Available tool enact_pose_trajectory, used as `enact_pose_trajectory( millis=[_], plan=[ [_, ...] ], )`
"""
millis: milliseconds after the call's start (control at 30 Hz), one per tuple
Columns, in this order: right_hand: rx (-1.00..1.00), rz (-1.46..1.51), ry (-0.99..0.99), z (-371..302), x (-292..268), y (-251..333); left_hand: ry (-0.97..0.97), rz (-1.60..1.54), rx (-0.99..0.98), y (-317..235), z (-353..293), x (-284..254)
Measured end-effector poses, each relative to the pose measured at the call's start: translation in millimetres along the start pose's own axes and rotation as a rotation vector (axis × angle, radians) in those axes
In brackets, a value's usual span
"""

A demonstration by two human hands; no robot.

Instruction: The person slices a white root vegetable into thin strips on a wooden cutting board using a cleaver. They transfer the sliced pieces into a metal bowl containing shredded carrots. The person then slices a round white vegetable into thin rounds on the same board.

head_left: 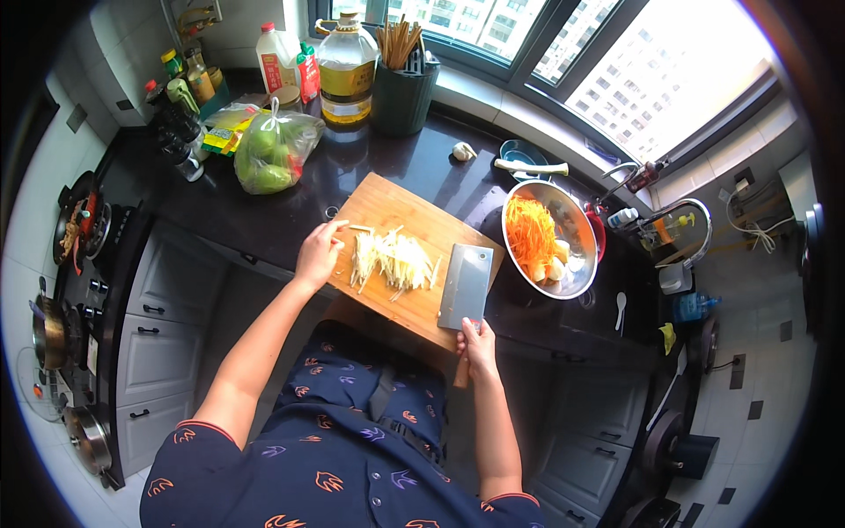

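A wooden cutting board [398,204] lies at a slant on the dark counter in front of me. A loose pile of pale julienned vegetable strips [393,261] is spread over its left and middle part. My left hand [319,255] is at the board's left edge, fingers pinched together at the end of one pale strip [362,229]. Gripping the wooden handle of a cleaver [467,286], my right hand [476,348] is at the board's near right corner. The broad blade lies over the board's right end, right of the pile.
A steel bowl [579,231] with orange shreds and pale peeled pieces stands right of the board. Garlic [463,151] and a blue dish [525,157] lie behind. Farther left are a bag of green produce [269,151], an oil jug [347,75] and a chopstick holder [404,95].
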State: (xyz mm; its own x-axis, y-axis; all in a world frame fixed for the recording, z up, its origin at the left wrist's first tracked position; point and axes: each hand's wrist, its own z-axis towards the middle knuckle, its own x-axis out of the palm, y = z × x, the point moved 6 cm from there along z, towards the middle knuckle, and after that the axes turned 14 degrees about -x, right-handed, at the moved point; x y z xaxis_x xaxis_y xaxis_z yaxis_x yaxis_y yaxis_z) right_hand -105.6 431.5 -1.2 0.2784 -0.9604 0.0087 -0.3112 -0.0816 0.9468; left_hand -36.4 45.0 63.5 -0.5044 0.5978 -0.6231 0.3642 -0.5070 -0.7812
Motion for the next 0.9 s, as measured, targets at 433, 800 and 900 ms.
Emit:
enact_pose_trajectory(
  millis=[433,800,900],
  plan=[
    [-0.056,-0.018,0.001,2,0,-2,0.000,-0.017,-0.060,19,2,61],
    [-0.047,-0.039,-0.002,6,-3,-2,0.099,0.075,-0.122,60,-8,60],
    [-0.053,-0.024,-0.004,7,-3,-5,0.073,-0.018,-0.107,23,-12,55]
  ],
)
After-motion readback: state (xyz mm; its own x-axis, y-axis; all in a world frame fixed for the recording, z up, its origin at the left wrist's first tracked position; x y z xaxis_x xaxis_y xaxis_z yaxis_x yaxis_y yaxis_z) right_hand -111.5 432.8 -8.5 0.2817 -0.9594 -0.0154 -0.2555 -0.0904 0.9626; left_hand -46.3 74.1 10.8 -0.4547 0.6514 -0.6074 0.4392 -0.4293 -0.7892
